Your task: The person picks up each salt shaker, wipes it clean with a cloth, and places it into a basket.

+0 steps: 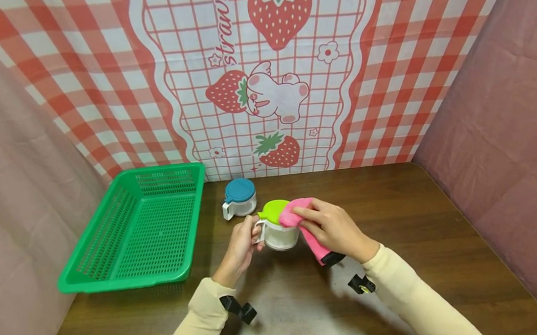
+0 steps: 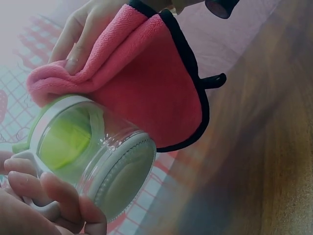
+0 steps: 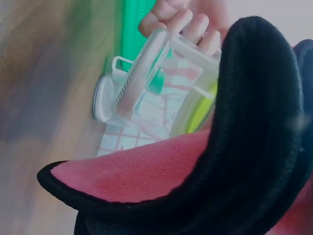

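Observation:
A clear glass jar [image 1: 281, 237] with a bright green lid [image 1: 274, 211] and a white handle is held up above the table. My left hand [image 1: 242, 243] grips it by that handle, fingers curled round in the left wrist view. In my right hand [image 1: 334, 227] is a pink cloth [image 2: 151, 83] with black edging, pinched between fingers and thumb and pressed on the right side of the green lid. The cloth's loose end hangs down beside the jar. In the right wrist view the cloth hides my right hand and part of the lid.
Behind the held jar, a second jar [image 1: 248, 207] with a blue lid [image 1: 239, 190] and white handle stands on the brown wooden table [image 1: 390, 201]. A green plastic basket [image 1: 191, 228] sits at the left. A strawberry-print checked curtain [image 1: 363, 131] backs the table.

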The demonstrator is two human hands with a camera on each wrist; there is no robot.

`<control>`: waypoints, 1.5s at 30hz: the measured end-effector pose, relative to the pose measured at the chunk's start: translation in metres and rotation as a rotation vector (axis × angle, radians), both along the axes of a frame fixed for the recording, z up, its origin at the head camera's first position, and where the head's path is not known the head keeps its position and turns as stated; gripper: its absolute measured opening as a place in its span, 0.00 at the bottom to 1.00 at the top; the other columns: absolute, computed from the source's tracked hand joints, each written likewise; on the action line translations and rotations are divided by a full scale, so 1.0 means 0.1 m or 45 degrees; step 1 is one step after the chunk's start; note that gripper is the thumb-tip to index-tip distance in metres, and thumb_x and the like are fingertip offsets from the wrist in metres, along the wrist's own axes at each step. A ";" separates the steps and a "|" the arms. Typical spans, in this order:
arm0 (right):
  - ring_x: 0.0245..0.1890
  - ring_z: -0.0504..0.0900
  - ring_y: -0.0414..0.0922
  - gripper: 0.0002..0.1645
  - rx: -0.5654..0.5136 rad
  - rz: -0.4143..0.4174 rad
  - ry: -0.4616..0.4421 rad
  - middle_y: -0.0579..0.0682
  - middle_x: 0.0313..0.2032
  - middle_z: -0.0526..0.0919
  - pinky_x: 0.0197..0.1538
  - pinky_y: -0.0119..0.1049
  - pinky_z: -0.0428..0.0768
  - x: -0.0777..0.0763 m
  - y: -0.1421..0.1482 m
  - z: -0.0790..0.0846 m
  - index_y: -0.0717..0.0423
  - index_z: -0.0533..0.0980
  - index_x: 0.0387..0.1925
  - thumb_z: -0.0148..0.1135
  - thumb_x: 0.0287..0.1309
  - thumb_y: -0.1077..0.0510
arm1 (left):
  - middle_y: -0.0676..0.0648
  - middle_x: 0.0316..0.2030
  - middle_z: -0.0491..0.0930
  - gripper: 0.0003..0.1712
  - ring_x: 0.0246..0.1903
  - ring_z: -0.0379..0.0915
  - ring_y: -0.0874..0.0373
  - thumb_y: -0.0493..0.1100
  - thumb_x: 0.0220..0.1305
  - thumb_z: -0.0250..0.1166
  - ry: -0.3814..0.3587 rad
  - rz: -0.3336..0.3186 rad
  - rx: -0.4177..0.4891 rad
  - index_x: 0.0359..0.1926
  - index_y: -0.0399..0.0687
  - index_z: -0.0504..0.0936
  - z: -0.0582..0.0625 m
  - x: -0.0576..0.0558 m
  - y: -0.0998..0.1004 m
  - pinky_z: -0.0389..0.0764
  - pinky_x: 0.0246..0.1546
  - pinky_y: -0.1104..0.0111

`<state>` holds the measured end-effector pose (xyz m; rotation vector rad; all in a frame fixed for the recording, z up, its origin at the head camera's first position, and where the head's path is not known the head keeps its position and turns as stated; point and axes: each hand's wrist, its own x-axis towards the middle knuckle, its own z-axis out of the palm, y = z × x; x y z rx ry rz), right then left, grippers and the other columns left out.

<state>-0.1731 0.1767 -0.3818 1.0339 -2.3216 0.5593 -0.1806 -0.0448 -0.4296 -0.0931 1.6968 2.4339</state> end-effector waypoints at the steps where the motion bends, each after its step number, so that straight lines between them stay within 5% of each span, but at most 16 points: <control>1: 0.27 0.75 0.41 0.20 -0.009 0.003 0.006 0.47 0.30 0.76 0.31 0.37 0.76 0.00 -0.01 0.00 0.52 0.83 0.46 0.73 0.47 0.61 | 0.58 0.13 0.55 0.14 0.13 0.49 0.67 0.40 0.67 0.44 -0.002 0.007 0.000 0.21 0.50 0.61 0.00 0.00 0.00 0.61 0.15 0.76; 21: 0.21 0.66 0.40 0.19 0.086 -0.089 0.173 0.47 0.24 0.70 0.24 0.31 0.69 0.13 -0.27 -0.01 0.47 0.85 0.43 0.75 0.45 0.57 | 0.56 0.11 0.56 0.21 0.13 0.52 0.65 0.42 0.66 0.48 -0.010 0.044 -0.091 0.14 0.51 0.61 0.02 0.00 0.05 0.61 0.16 0.75; 36: 0.20 0.64 0.43 0.19 0.174 -0.111 0.355 0.49 0.23 0.68 0.21 0.35 0.68 0.07 -0.15 -0.14 0.46 0.83 0.43 0.70 0.46 0.61 | 0.57 0.12 0.57 0.19 0.12 0.53 0.66 0.42 0.66 0.47 -0.017 0.023 -0.088 0.16 0.50 0.61 -0.03 0.02 0.02 0.62 0.15 0.76; 45: 0.25 0.71 0.41 0.18 0.063 -0.132 0.069 0.47 0.27 0.73 0.27 0.35 0.72 0.03 -0.05 -0.13 0.47 0.85 0.43 0.74 0.46 0.59 | 0.56 0.13 0.57 0.17 0.13 0.52 0.66 0.40 0.65 0.46 0.017 -0.019 -0.120 0.17 0.50 0.61 -0.03 0.01 -0.03 0.63 0.16 0.76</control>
